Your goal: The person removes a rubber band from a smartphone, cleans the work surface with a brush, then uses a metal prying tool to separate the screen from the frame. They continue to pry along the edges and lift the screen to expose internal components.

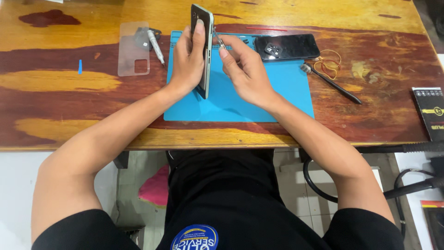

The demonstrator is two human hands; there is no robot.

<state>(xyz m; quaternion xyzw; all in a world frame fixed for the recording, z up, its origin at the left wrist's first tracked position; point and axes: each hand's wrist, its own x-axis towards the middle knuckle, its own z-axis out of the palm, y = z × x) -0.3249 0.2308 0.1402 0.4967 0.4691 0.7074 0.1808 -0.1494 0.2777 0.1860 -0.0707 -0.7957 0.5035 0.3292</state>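
Wood table (69,92), varnished red and yellow, carries a blue mat (277,88); tiled floor shows below the near edge. The left hand (187,60) is closed around a phone (203,51) held on edge over the mat, long axis running away from the person, top end far. The right hand (245,69) pinches a thin tool (219,40) against the phone's right side. A second phone (286,46) lies at the mat's far right corner, a clear case (133,48) left of it. The near mat is bare.
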